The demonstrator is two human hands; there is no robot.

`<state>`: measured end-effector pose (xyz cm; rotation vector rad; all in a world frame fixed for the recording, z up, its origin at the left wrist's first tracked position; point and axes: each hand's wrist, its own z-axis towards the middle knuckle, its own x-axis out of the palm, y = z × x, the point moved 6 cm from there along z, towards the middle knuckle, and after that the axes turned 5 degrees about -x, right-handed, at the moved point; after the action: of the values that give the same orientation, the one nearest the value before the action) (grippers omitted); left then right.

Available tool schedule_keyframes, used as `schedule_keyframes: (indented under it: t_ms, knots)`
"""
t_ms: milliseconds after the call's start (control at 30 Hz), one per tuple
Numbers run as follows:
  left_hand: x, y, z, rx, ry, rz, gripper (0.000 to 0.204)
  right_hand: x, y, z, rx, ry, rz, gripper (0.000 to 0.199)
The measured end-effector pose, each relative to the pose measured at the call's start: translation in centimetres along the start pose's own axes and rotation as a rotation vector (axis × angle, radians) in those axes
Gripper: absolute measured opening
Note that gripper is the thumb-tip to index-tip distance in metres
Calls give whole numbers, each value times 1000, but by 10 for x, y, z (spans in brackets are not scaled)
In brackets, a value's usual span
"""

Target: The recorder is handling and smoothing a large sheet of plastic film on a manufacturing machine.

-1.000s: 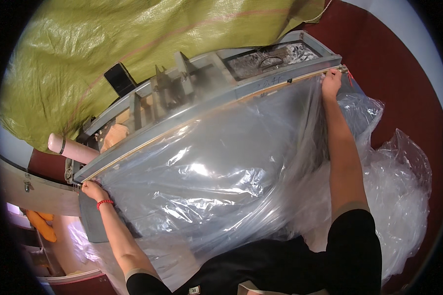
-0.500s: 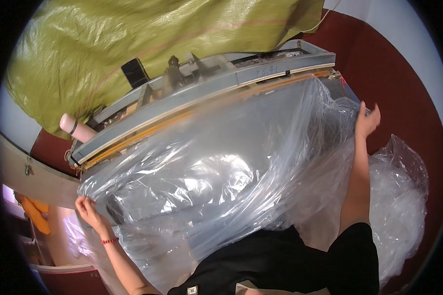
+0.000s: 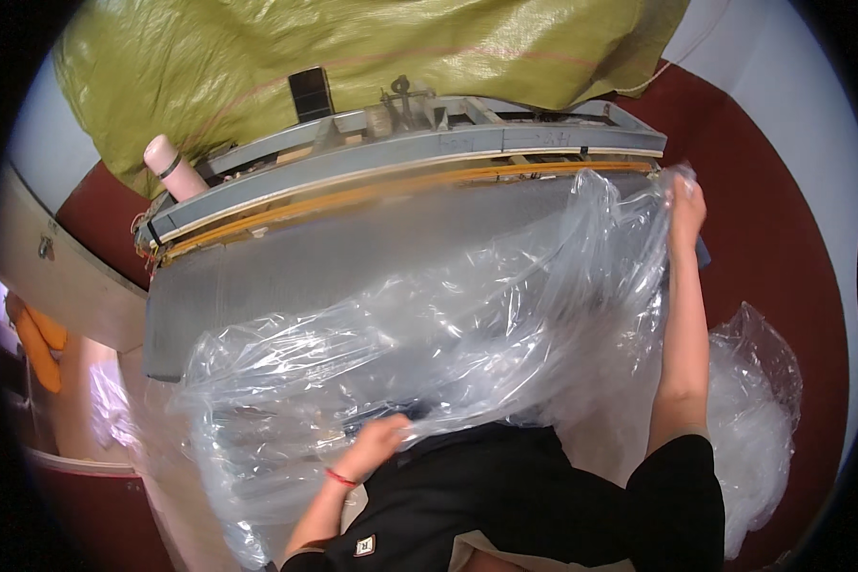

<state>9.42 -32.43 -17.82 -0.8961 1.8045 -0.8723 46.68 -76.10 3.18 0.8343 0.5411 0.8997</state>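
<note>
A large sheet of clear plastic film point(image 3: 429, 324) hangs crumpled across the front of a grey-topped table point(image 3: 248, 262). My right hand point(image 3: 686, 208) is raised at the table's far right corner, its fingers closed on a bunched edge of the film. Close to my body, my left hand point(image 3: 381, 446), with a red bracelet at the wrist, grips the near edge of the same film. Its fingertips are partly hidden. The film slopes down from my right hand, and its left end trails below the table's near left corner.
Behind the table runs a grey metal frame point(image 3: 353, 181) with an orange strip point(image 3: 400, 181). A pink bottle point(image 3: 173, 170) and a dark phone point(image 3: 311, 93) stand by it, before a yellow-green tarp point(image 3: 210, 57). More clear film point(image 3: 753, 429) lies heaped at right.
My left hand has come from the table's left corner in towards my body, drawing the film off the left of the tabletop. The right hand has risen slightly and moved left.
</note>
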Motion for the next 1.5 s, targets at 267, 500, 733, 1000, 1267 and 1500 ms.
schedule_keyframes:
  t_ms: [267, 500, 733, 1000, 1267, 1500]
  knots:
    - [-323, 107, -208, -203, -1704, -71, 25, 188, 187, -103, 31, 1131, 354, 31]
    - [-263, -172, -98, 432, -1205, 48, 32, 220, 244, -160, 62, 1374, 431, 29]
    - [-194, -266, 15, 705, -949, 408, 28, 226, 263, -180, 48, 1423, 461, 34]
    - [-195, -254, 21, 673, -1010, -21, 10, 216, 267, -195, 127, 1424, 562, 29]
    - [-199, -246, 10, 616, -1026, 350, 10, 253, 244, -236, 309, 1501, 769, 32]
    - [-151, -200, -17, 193, 223, -182, 13, 250, 160, -201, 497, 1045, 997, 8]
